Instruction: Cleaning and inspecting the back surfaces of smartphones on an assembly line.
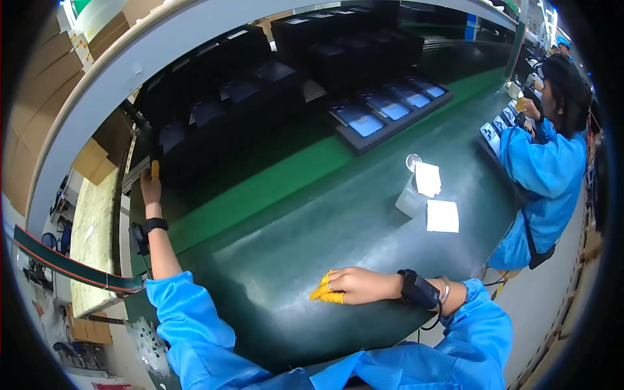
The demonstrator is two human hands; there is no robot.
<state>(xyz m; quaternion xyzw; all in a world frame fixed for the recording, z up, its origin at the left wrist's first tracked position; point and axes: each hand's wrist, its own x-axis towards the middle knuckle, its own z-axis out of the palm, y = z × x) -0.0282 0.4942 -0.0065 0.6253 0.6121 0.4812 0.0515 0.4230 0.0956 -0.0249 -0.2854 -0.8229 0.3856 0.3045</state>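
Dark trays (224, 133) sit upper left of frame; our left hand (151, 186) is near them, mid-left. Right hand (356, 286) is loosely curled over the worktop (260, 260), lower centre. We can't tell either grip.

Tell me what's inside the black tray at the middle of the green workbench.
Four smartphones lie in a row in the black tray. They cover the tray floor beneath them, so whatever lies under them can't be seen.
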